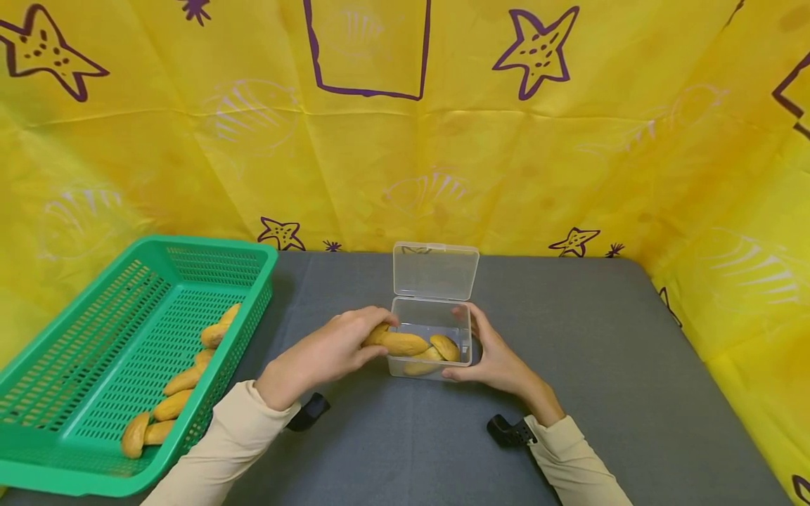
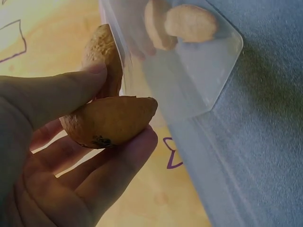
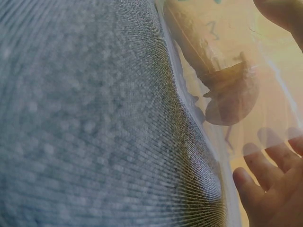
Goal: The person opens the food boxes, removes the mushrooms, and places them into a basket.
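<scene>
My left hand (image 1: 335,344) pinches a yellow-brown mushroom (image 1: 405,344) between thumb and fingers, over the left rim of a clear plastic box (image 1: 436,374). Close up in the left wrist view, the held mushroom (image 2: 111,120) has a rounded part with a dark spot. Another mushroom (image 1: 446,347) lies inside the box; its cap and stem show through the clear wall in the right wrist view. The box's hinged lid (image 1: 436,270) stands raised at the back. With thumb in front and fingers behind, my right hand (image 1: 500,362) grips the box's right side.
A green slotted basket (image 1: 266,288) stands on the left of the grey table (image 1: 595,365), with several mushrooms (image 1: 174,405) along its right side. Yellow patterned cloth (image 1: 354,154) hangs behind the table and along its right side.
</scene>
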Demonstrator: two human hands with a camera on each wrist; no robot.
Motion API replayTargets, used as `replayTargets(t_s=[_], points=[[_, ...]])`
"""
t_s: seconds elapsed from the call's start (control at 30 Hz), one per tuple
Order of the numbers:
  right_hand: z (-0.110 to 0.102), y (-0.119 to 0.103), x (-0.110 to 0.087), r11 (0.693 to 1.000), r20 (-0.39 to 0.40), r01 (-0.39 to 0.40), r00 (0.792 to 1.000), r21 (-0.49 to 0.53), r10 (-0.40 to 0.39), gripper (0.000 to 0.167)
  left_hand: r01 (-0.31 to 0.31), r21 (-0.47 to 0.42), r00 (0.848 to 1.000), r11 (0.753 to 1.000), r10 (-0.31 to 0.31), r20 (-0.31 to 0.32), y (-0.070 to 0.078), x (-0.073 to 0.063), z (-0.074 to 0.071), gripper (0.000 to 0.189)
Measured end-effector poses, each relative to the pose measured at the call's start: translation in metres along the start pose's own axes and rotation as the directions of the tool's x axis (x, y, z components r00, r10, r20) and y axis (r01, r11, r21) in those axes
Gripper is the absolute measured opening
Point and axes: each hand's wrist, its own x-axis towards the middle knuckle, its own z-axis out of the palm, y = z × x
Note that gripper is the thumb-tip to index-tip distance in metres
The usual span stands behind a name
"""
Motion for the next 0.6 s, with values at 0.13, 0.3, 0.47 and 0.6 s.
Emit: replayTargets(t_s=[0.13, 0.3, 0.47, 0.6], points=[[0.001, 0.002, 0.001, 1.0, 0.002, -0.001, 1.0, 0.003, 0.001, 0.104, -0.001, 0.018, 1.0, 1.0, 0.001, -0.019, -0.001, -0.002, -0.004, 0.033], [0.0, 0.002, 0.0, 1.0, 0.006, 0.003, 1.0, -0.006, -0.003, 0.103, 0.021, 0.043, 0.999, 0.999, -0.019, -0.043, -0.003, -0.007, -0.011, 0.032], [0.0, 0.003, 0.0, 1.0, 0.005, -0.004, 1.0, -0.015, 0.004, 0.104, 0.042, 0.074, 0.997, 0.996, -0.036, -0.072, -0.007, -0.015, -0.019, 0.034], [0.001, 0.002, 0.001, 1.0, 0.006, -0.009, 1.0, -0.01, 0.009, 0.105, 0.053, 0.077, 0.994, 0.996, -0.045, -0.102, -0.012, -0.022, -0.026, 0.037]])
